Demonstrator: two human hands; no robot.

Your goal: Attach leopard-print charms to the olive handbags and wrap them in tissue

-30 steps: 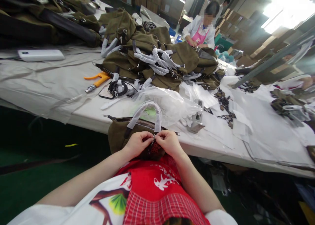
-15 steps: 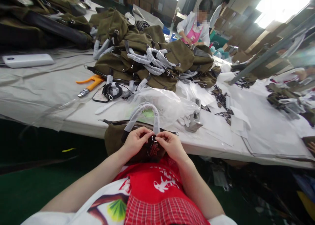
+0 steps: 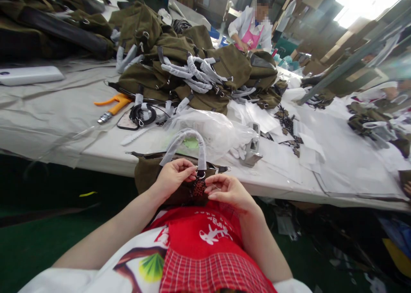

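An olive handbag (image 3: 146, 173) rests against the table's front edge, its wrapped handle (image 3: 201, 149) standing up. A reddish patterned charm (image 3: 199, 187) hangs from a metal ring (image 3: 201, 175) at the handle's base. My left hand (image 3: 177, 174) is just left of the ring, thumb and fingers pinched together; what lies between them is too small to make out. My right hand (image 3: 226, 191) is beside the charm on its right, fingers apart and slightly curled, with nothing visible in it.
Behind lies a pile of olive bags (image 3: 180, 70). Nearer are an orange-handled tool (image 3: 116, 105), a coiled black strap (image 3: 143, 114), a clear plastic bag (image 3: 205, 130) and a grey metal dispenser (image 3: 253, 145). A person in a pink apron (image 3: 250, 38) works across the table.
My right hand has come away from the ring, moved slightly right and down, and its fingers have parted. More of the ring shows. The view has shifted slightly.
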